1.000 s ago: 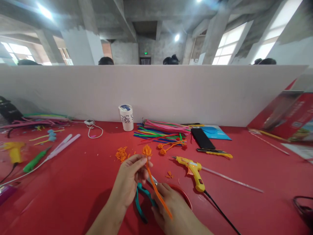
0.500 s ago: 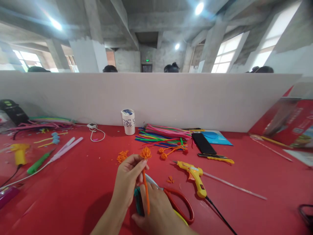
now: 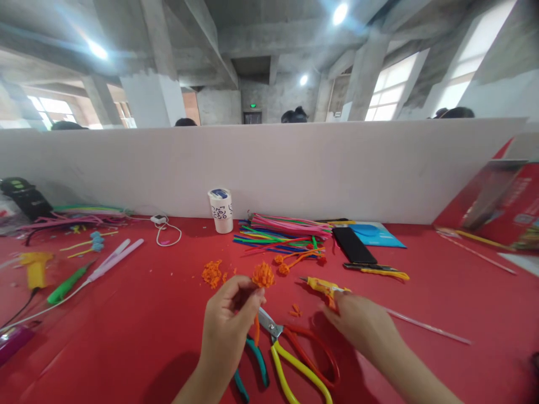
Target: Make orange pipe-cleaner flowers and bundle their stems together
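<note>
My left hand (image 3: 229, 325) is closed in a pinch on an orange pipe-cleaner flower (image 3: 263, 275), holding its fuzzy head up with the stem hanging below my fingers. My right hand (image 3: 362, 325) reaches out to the right and lies over the handle of the yellow glue gun (image 3: 322, 285) on the red table (image 3: 126, 336). Only the gun's nozzle end shows, and my fingers there are hidden. Below my hands lie yellow-and-red scissors (image 3: 297, 362) and teal pliers (image 3: 255, 359).
Orange scraps (image 3: 213, 272), a white cup (image 3: 221, 210), a pile of coloured pipe cleaners (image 3: 282, 231), a black phone (image 3: 351, 246) and a yellow knife (image 3: 377, 272) lie further back. A clear glue stick (image 3: 429, 326) lies right. Another yellow glue gun (image 3: 36, 269) and a green tool (image 3: 67, 283) lie left, before a white partition (image 3: 295, 168).
My right hand left the flower's stem and the tools near me and moved right onto the glue gun. My left hand kept the flower and shifted it slightly right.
</note>
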`<state>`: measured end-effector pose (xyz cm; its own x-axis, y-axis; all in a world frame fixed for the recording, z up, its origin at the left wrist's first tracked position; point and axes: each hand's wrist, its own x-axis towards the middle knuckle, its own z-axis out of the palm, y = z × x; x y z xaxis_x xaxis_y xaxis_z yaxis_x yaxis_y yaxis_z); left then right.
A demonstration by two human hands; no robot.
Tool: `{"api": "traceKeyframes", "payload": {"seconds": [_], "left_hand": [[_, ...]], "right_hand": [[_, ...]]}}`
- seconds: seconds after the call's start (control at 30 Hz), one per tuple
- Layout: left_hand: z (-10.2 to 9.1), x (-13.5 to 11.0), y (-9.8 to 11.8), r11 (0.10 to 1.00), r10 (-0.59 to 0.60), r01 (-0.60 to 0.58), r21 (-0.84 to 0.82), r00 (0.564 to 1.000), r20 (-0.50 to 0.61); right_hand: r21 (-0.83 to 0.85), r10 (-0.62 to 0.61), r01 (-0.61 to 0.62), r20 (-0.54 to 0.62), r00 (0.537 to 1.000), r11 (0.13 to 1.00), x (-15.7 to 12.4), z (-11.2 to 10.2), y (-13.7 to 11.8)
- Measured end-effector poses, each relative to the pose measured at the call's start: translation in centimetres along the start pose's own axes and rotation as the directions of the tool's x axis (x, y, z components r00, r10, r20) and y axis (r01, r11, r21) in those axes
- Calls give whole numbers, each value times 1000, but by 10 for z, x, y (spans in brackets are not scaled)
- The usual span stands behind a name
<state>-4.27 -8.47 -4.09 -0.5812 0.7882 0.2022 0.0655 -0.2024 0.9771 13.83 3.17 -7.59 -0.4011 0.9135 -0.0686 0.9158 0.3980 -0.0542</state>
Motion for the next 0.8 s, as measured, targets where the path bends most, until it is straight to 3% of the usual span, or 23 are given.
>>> {"api": "traceKeyframes", "payload": {"seconds": [0.1, 0.2, 0.47, 0.6, 0.67, 0.7, 0.8], "left_hand": [[5, -7, 0, 975, 193, -184, 123, 979, -66], [9, -14, 0, 940, 304, -286, 188, 949, -77], [20, -23, -6, 925, 375, -358, 129, 915, -149], [22, -26, -7, 946, 318, -306, 108, 940, -124], [21, -26, -6, 964, 252, -241, 115, 963, -92], [22, -26, -6, 976, 197, -188, 109, 978, -75], [25, -24, 0, 998, -69, 68, -15, 998, -4]], "right_hand": [[41, 89, -90, 25, 996, 995, 15, 7, 29], [140, 107, -106, -1, 994, 984, 20, 16, 40], [276, 62, -72, 46, 997, 958, 17, 19, 51], [421, 83, -77, 5, 997, 904, 16, 21, 52], [621, 89, -79, 15, 996, 780, 15, 20, 55], [745, 79, -81, 38, 996, 662, 14, 18, 56], [972, 28, -159, 157, 987, 174, 6, 8, 56]]}}
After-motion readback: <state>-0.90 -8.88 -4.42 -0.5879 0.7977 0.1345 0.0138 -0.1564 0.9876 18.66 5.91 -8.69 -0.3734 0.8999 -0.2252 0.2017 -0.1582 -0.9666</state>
